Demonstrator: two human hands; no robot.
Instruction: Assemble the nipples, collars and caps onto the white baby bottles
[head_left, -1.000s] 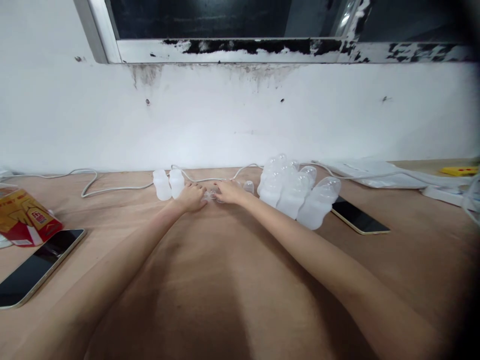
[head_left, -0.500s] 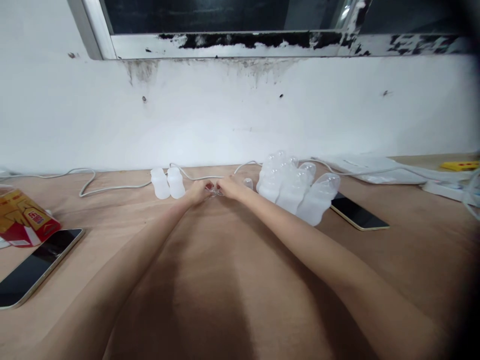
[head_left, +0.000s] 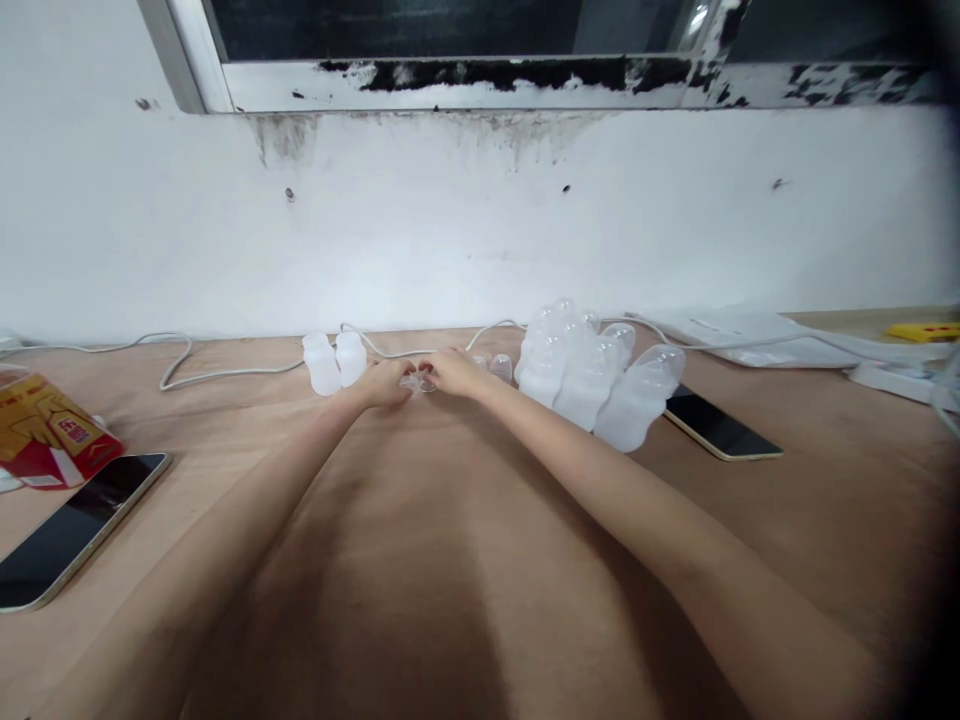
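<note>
My left hand [head_left: 388, 383] has its fingers pinched on a small clear dome-shaped plastic cap [head_left: 409, 383] on the table. Right beside it, my right hand [head_left: 450, 372] is closed on another clear cap [head_left: 427, 384]; my fingers hide part of both. Just right of my right hand stands one more clear cap [head_left: 501, 367], with a further one partly hidden behind my hand. Left of my left hand are two frosted white bottles without caps [head_left: 322, 366]. To the right stands a group of several frosted bottles with clear dome caps [head_left: 585, 375].
A phone [head_left: 724, 424] lies beside the capped bottles, another phone [head_left: 79, 530] at left by a red and yellow box [head_left: 56, 430]. A white cable [head_left: 225, 378] runs along the wall. A plastic bag [head_left: 735, 338] and a power strip [head_left: 900, 380] lie at right.
My left hand has shifted slightly left, and my right hand a little left too. More of the clear caps between and beside my hands now shows. The bottles stay put.
</note>
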